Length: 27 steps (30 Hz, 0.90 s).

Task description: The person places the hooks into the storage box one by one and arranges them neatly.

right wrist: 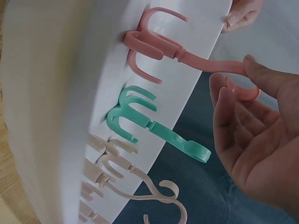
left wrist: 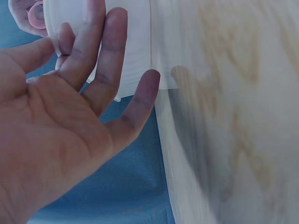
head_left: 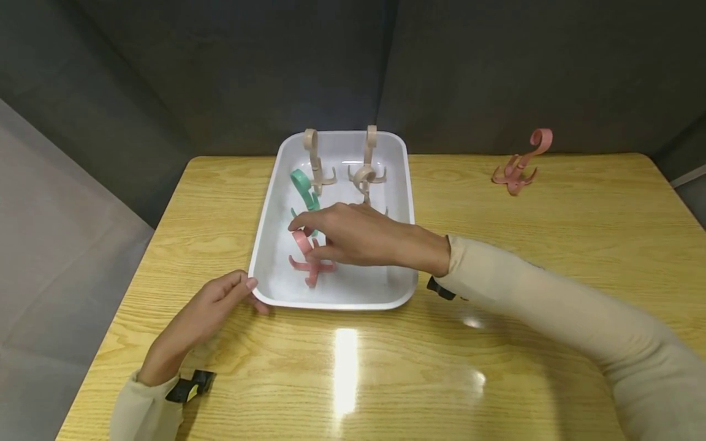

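Observation:
A white tray [head_left: 336,298] lies on the wooden table, and my left hand [head_left: 212,306] grips its front left corner, thumb on the rim. Inside, near the front left, a pink hook with several prongs [head_left: 312,266] stands on its prongs. My right hand [head_left: 358,234] reaches over the tray and pinches this hook's curled top between thumb and fingers, as the right wrist view shows. Just behind it is a green hook [right wrist: 149,125] of the same shape. Several beige hooks [head_left: 313,153] stand farther back, one partly hidden by my right hand.
Another pink hook [head_left: 515,174] stands on the wooden table [head_left: 496,367] at the back right, outside the tray. A dark curtain [head_left: 248,73] hangs behind the table's rear edge. Light glares off the tabletop in front of the tray.

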Available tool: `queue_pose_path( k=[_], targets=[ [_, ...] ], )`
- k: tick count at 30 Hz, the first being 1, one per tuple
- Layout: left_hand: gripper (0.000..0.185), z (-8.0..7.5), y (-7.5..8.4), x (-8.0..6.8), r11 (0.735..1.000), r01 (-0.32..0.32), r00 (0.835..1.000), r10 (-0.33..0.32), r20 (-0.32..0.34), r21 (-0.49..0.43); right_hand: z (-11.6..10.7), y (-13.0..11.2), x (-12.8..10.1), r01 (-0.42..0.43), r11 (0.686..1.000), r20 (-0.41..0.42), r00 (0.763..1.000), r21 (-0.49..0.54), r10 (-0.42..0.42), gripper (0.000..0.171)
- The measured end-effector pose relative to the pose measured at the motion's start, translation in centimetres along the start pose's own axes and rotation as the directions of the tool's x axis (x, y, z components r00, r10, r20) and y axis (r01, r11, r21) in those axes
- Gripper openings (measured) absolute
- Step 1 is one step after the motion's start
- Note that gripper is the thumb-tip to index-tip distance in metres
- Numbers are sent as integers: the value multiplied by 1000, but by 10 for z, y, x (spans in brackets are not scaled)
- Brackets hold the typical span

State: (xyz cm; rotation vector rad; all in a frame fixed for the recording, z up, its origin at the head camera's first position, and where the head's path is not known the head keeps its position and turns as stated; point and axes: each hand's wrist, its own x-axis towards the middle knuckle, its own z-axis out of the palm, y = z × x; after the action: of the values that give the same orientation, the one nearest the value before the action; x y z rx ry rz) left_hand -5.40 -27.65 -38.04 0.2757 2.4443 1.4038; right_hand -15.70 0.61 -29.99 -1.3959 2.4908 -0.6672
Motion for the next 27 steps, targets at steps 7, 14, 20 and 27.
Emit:
queue_pose_path(
  k=[7,14,20,27],
  targets=[
    [36,0,1,1,1000,-3,1000,3,-5,7,-2,3,-3,-13,1000,3,1000,-4,13,52],
    [36,0,0,0,1000,2,1000,-2,-5,15,-7,7,-10,-60,998,4,998,36,60,54],
    [36,0,0,0,1000,-4,1000,4,0,11,-10,11,-17,-77,996,-7,997,39,77,56],
    [36,-1,0,0,1000,-6,1000,6,-1,8,-13,16,-27,-76,996,-40,996,35,78,57]
  ],
)
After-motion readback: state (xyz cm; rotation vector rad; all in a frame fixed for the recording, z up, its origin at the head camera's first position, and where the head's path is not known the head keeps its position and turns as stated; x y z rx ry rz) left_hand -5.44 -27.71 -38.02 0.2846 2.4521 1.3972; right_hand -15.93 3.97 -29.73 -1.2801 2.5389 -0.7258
